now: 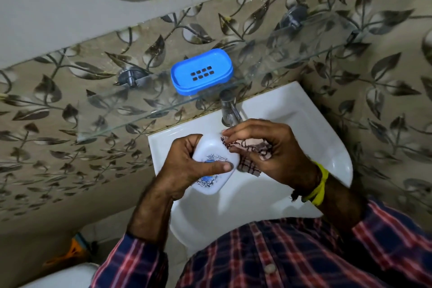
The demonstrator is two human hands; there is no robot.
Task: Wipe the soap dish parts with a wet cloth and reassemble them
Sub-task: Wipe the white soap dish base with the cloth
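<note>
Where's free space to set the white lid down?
Glass shelf: bare left and right of the blue tray. Sink rim right of the tap also bare. Crowded: over the basin, where left hand holds the white lid, right hand the cloth.

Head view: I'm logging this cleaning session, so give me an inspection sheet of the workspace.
Surface: white sink, tap at its back.
Job's things: white soap dish lid held over the sink; checked cloth against its edge; blue soap dish tray on the glass shelf.
Clutter: nothing seen.
Grippers: left hand grips the lid; right hand holds the cloth.
Cables: nothing seen.
Surroundings: leaf-patterned wall tiles.
</note>
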